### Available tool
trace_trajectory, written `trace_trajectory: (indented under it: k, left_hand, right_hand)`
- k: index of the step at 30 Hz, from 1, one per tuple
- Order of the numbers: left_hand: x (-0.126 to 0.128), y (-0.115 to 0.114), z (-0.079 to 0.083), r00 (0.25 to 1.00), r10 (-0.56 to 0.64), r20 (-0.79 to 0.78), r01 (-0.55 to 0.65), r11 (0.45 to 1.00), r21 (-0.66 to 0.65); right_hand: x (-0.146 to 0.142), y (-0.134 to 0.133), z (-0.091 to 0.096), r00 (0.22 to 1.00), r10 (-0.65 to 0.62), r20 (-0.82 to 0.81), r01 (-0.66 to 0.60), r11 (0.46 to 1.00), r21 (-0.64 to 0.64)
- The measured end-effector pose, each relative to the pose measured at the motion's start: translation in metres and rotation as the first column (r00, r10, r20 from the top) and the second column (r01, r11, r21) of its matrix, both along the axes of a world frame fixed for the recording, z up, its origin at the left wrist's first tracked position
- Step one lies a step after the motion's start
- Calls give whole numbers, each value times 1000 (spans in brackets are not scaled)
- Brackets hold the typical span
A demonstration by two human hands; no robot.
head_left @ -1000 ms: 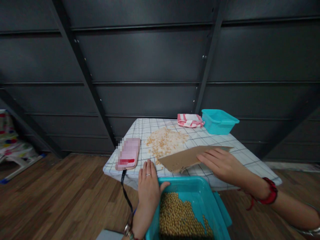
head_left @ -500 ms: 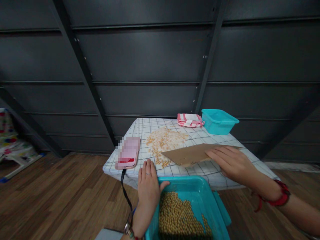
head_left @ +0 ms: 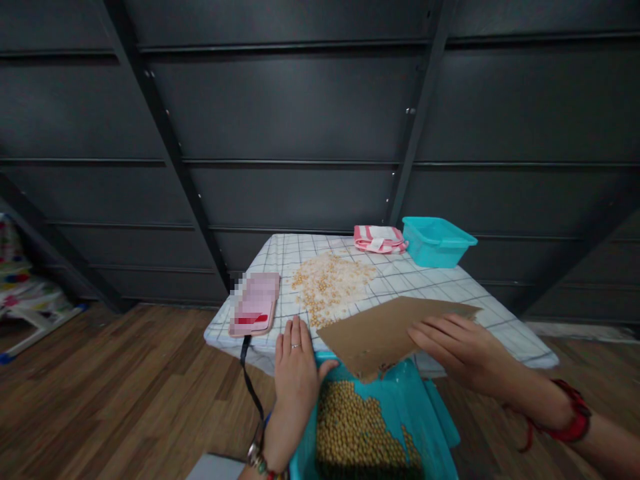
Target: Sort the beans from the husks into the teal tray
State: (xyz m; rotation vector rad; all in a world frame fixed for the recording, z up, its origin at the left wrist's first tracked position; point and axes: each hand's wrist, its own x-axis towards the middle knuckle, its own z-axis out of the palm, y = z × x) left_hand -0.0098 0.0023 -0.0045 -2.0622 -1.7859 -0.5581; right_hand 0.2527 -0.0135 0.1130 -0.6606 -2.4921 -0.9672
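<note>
My right hand (head_left: 457,347) grips a flat brown piece of cardboard (head_left: 385,330) by its right end. The cardboard's lower edge overlaps the far rim of a teal plastic bin (head_left: 437,427), with tan soybeans (head_left: 350,427) inside. Fingers outstretched, my left hand (head_left: 299,367) lies flat on the table's front edge, its thumb over the bin's rim. Beyond the cardboard, a patch of yellow beans mixed with white grains (head_left: 333,280) is spread over the checked cloth (head_left: 425,287).
A pink phone (head_left: 257,303) with a black strap lies at the table's left. At the back are a folded pink-and-white striped cloth (head_left: 379,239) and a smaller turquoise basket (head_left: 437,243). A dark panelled wall (head_left: 290,107) stands behind.
The cardboard has come toward me and tilted, its lower edge now over the bin's rim. The beans at the patch's near end are no longer visible there. My left hand stays in place.
</note>
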Motion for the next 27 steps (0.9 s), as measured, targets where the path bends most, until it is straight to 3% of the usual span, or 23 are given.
trace_trajectory:
  k: [7, 10, 18, 27]
  left_hand:
    - [0, 0, -5, 1000, -2, 23, 1, 1000, 23]
    - [1, 0, -6, 1000, 6, 16, -6, 999, 40]
    - [0, -1, -1, 999, 19, 27, -18, 999, -32]
    - [0, -2, 1, 1000, 23, 19, -22, 999, -45]
  right_hand:
    - [4, 10, 4, 997, -72, 2, 72, 991, 110]
    - [-3, 16, 3, 999, -47, 17, 44, 990, 135]
    - [-15, 2, 1, 1000, -2, 24, 1, 999, 39]
    - [-2, -6, 5, 1000, 1, 7, -1, 1000, -24]
